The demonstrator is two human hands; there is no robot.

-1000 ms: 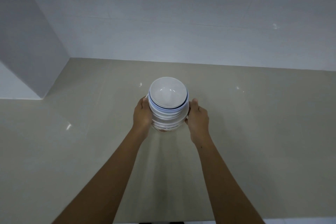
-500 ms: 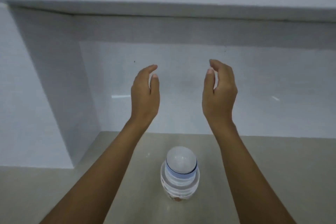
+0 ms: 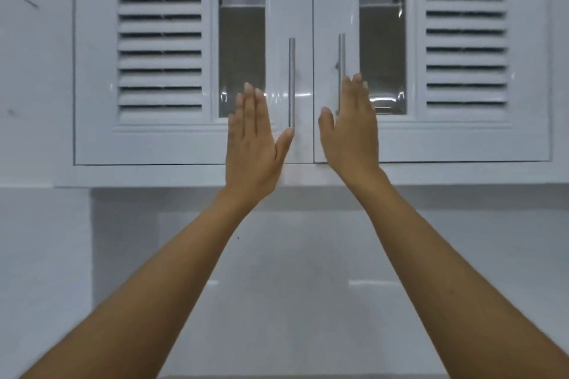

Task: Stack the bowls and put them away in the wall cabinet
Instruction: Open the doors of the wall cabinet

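Up high, left hand (image 3: 251,148) and right hand (image 3: 351,132), fingers (image 3: 249,101) straight, empty, before cabinet handles (image 3: 291,83).

The single head view looks forward and slightly up, close to the wall cabinet (image 3: 311,144), squarely facing its two shut doors; both forearms enter from the bottom edge. No second view shares it.

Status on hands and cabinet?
Both hands open: left hand and right hand raised at the handles. Wall cabinet doors shut. Bowls out of view.
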